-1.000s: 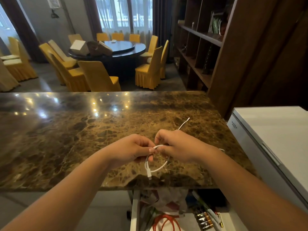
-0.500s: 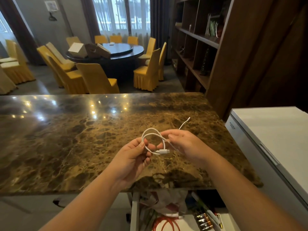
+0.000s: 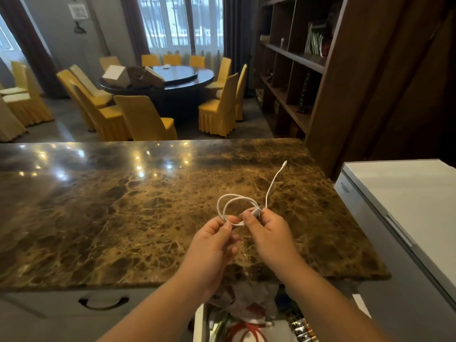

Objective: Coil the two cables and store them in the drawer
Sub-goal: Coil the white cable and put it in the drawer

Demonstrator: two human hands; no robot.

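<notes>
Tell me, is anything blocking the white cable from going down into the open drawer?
Nothing visible blocks it. Both hands, left hand and right hand, hold the white cable above the marble counter; the drawer below is open, though cluttered.

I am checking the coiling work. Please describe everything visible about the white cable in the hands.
The white cable is thin, smooth and plastic-looking. It forms about two loose round loops, held above the marble counter. The left hand pinches the loops' lower edge; the right hand grips a white connector at the crossing. One free tail rises up and to the right, ending in a small plug.
</notes>
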